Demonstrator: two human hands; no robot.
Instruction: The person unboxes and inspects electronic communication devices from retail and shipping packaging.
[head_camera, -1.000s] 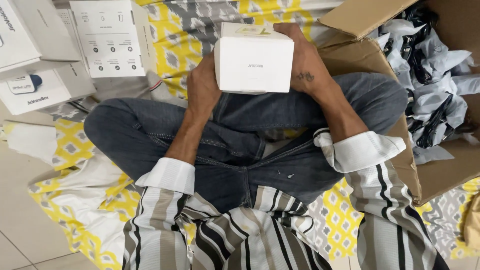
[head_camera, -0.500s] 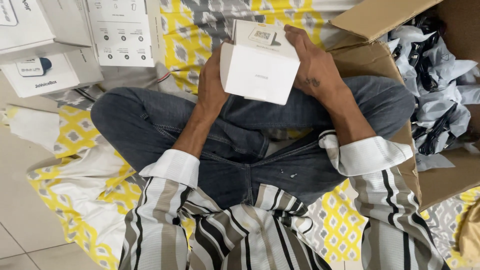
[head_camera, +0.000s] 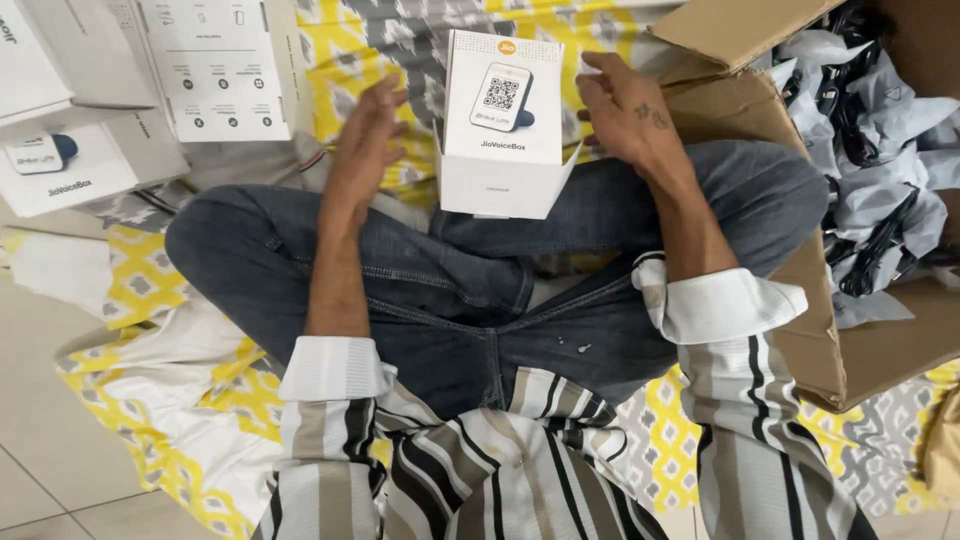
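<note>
Item: white product carton, upper centre of the frame, standing on your crossed legs with its pictured face toward you. A flap shows at its lower right edge; whether the top is shut cannot be told.

Left hand: left of the carton, fingers spread and loose, clear of the carton, holding nothing.

Right hand: at the carton's upper right corner, fingers part curled. The grip is not closed on anything; the fingertips lie at or just beside the corner, and contact cannot be confirmed.

Handling note: the carton looks balanced on denim alone, so steady it with a flat palm on each side wall before you turn it. Keep your fingers off the loose flap, and press lightly, as thin card probably dents.

Containers:
- Brown cardboard box, right of the frame, lid flap open. Contents: many black cables in clear plastic bags, heaped and tangled.
- Stack of white cartons, upper left, apparently closed; contents hidden.
- Flat white printed carton, upper left, beside the stack, resting on the yellow and grey patterned sheet.
</note>
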